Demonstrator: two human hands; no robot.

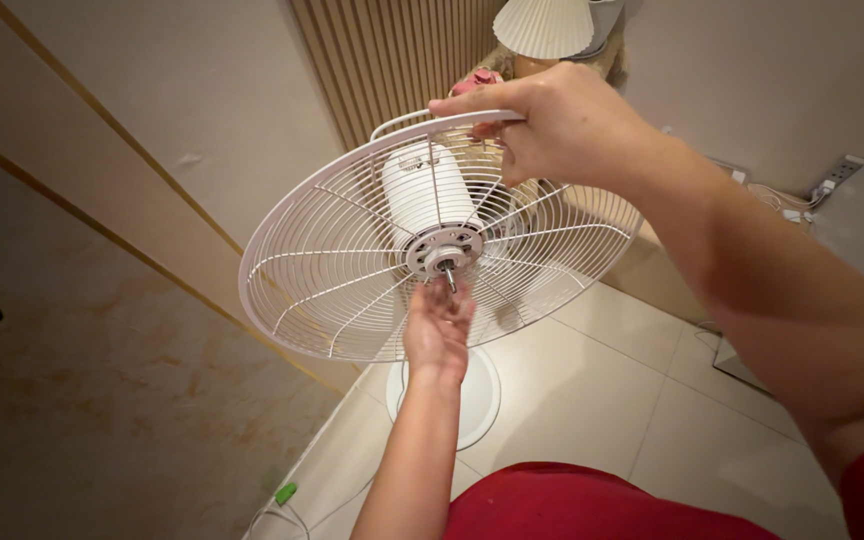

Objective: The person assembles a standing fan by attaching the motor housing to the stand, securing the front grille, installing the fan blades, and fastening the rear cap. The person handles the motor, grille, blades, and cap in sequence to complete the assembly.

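Head view: hands point(439, 325) on fan grille point(332, 270)

There is one white wire fan guard point(352, 270), one white ribbed motor housing point(417, 190), one round white fan base point(477, 395), one pleated cream lampshade point(544, 25), one small green plug point(285, 493), and two bare hands: left hand point(439, 325) and right hand point(552, 125).

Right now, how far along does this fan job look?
Done: the rear grille sits on the motor, with no blades or front grille on it. In hand: the right hand grips the grille's top rim while the left hand fingers the bare shaft. Left: the shaft is bare.
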